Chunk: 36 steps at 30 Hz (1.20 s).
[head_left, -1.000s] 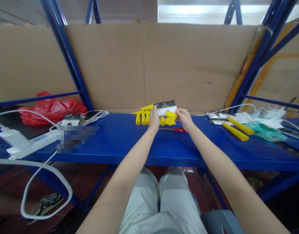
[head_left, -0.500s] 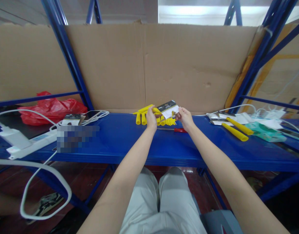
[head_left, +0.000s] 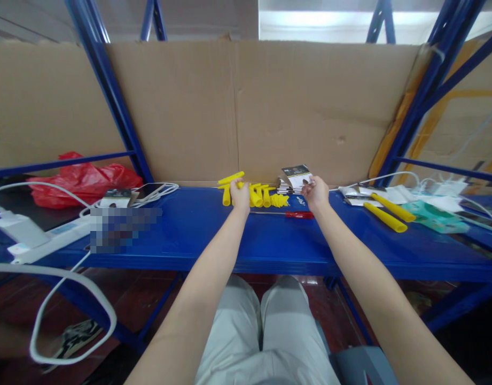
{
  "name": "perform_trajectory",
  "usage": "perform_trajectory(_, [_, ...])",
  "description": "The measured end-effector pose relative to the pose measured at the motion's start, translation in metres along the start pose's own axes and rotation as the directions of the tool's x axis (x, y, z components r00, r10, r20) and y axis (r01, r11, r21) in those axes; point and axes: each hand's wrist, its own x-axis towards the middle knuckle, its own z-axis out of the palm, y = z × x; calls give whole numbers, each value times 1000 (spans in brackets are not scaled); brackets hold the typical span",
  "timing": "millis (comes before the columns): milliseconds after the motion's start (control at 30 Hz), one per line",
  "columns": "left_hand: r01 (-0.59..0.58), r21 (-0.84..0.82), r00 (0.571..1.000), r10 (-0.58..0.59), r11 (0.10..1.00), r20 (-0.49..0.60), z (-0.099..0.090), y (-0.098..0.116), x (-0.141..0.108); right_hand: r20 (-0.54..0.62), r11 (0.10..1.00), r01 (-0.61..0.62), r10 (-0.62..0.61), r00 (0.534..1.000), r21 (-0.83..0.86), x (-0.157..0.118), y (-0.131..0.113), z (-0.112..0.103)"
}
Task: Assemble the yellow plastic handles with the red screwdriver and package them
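Observation:
My right hand (head_left: 317, 193) pinches the right end of a black-and-white printed card (head_left: 297, 176), tilted just above a stack of similar cards (head_left: 284, 187). Among a row of yellow tapered tubes (head_left: 255, 198) at the back of the blue shelf is my left hand (head_left: 241, 197). Its fingers are closed around one yellow tube (head_left: 240, 185), mostly hidden by the hand. Small yellow jagged pieces (head_left: 279, 200) lie right of the row. In front of them rests a screwdriver (head_left: 299, 215) with a red handle.
Two yellow tubes (head_left: 385, 217) lie at the right beside a green plastic packet (head_left: 435, 216). On the left are a white power strip (head_left: 53, 239), cables and a red plastic bag (head_left: 85, 179). A cardboard panel (head_left: 173, 112) stands behind the shelf (head_left: 189, 230).
My hands have moved apart. The right hand has carried the card right, over the stack; the left has let go of the card and moved left onto the yellow tubes.

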Motion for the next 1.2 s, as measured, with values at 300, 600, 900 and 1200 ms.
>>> perform_trajectory(300, [63, -4, 998, -63, 998, 26, 3, 8, -11, -164, 995, 66, -78, 983, -80, 6, 5, -12])
perform_trajectory(600, [83, 29, 996, -84, 996, 19, 6, 16, -26, -196, 995, -18, -2, 981, -99, 17, -8, -11])
perform_trajectory(900, [123, 30, 988, -126, 992, 90, 7, 9, -26, -163, 983, -111, 87, 983, -147, 44, -6, -6])
perform_trajectory(1200, [170, 13, 968, -169, 985, 187, 10, 13, -36, -151, 937, -227, 192, 970, -266, 70, 8, 1])
